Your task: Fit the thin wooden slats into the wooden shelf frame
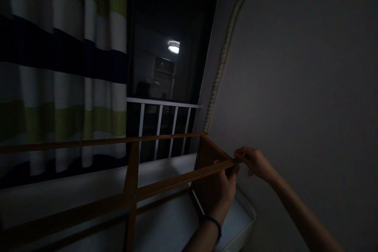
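A brown wooden frame [169,183] with long rails, a crosspiece and a solid end panel [203,173] stands on a pale surface. My left hand [228,185], with a dark blue band [217,226] at its wrist, grips the near rail from below, close to its right end. At the frame's corner, my right hand [256,161] has thumb and fingers pinched together right by the rail's tip. Whatever small thing lies between those fingertips is too dark to make out.
Behind the frame are a striped curtain [67,71] and a dark window with a white railing [165,103]. A wrapped pipe [220,71] runs down beside the plain wall [295,78] on the right. A pale, round-cornered surface [240,214] lies beneath.
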Motion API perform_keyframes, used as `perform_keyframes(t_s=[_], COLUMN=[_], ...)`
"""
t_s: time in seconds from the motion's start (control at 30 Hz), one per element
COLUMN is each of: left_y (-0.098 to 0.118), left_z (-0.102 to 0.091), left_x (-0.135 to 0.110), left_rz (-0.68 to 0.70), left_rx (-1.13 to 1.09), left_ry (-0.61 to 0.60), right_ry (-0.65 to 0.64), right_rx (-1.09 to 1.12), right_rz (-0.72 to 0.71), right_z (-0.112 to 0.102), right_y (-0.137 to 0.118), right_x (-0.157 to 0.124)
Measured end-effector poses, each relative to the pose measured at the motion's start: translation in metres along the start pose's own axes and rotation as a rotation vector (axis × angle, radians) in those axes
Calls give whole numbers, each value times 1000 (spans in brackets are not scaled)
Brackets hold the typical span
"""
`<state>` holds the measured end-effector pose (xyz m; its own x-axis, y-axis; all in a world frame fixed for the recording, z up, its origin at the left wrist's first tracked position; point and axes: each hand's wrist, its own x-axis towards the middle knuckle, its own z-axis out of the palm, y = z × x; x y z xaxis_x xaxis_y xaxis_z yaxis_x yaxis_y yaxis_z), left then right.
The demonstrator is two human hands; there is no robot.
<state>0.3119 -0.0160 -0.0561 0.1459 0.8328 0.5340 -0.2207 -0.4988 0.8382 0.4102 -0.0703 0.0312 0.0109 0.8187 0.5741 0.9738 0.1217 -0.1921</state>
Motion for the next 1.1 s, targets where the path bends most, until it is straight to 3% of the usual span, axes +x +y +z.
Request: perform_keyframes(t_s=[0.33, 0.53, 0.77, 0.93, 1.1], left_y=[-11, 1, -1, 0, -4], left_z=[1, -6, -4, -6, -8], left_x=[0, -1, -2, 1, 3], left_rz=[45, -1, 14, 101, 127], left_rx=[31, 72, 31, -29, -69], left_ry=[-9, 55, 127, -34, -34], right_ry=[-151, -87, -59, -61, -25], right_rx=[-66, -17, 42, 61, 78], right_rz=[-33, -44, -48, -58, -25], right_z=[-1, 6, 8, 9, 10], right_y=[2, 11, 11, 8, 5], right_x=[6, 8, 1, 0, -1])
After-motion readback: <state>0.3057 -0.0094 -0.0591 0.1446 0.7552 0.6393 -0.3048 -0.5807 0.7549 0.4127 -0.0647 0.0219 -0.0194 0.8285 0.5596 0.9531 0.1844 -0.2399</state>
